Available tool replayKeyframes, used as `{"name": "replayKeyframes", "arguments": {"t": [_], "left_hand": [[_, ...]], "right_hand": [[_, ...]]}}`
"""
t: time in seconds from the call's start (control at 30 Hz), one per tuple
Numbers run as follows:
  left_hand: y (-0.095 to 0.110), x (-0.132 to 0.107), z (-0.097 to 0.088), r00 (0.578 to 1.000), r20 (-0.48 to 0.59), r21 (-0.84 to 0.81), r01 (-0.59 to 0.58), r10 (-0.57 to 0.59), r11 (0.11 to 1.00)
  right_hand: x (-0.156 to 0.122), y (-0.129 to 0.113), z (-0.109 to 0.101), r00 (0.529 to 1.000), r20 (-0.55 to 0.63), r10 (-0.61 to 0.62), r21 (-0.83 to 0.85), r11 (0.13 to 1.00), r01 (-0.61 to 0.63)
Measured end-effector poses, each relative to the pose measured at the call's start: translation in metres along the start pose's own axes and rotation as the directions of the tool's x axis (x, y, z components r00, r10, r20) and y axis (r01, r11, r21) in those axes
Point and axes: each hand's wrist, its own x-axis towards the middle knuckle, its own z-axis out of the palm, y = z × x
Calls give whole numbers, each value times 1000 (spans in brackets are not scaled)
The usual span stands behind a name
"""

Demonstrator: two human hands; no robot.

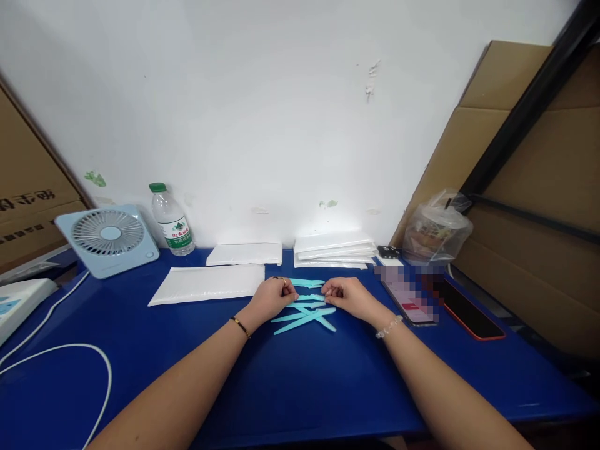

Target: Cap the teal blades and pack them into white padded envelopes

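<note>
Several thin teal plastic strips [307, 315] lie crossed in a small heap on the blue table [290, 387]. My left hand [272, 297] rests at the heap's left side, fingers curled and pinching the end of one strip. My right hand [349, 295] sits at the heap's right side, fingers curled in a pinch on the other end of a strip. A ring shows on my left hand, and each wrist wears a bracelet.
A white padded envelope [209, 283] lies left of my hands; more white envelopes [334, 250] are stacked by the wall. A small fan [109, 239], a water bottle [172, 220], a white cable [70, 350], two phones [469, 312] and a bagged cup [438, 231] stand around. Cardboard lines both sides.
</note>
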Motion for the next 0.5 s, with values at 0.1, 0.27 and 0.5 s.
{"name": "replayKeyframes", "arguments": {"t": [0.1,0.27,0.5], "left_hand": [[3,-2,3,1000,31,-13,1,-1,1000],[8,-3,1,999,-27,89,-42,44,995],[2,-3,-7,985,-169,286,5,45,958]], "right_hand": [[0,-4,3,1000,22,-15,11,1000,15],[1,1,-5,997,-67,-49,-108,993,41],[3,13,-11,994,-55,-95,-340,938,70]]}}
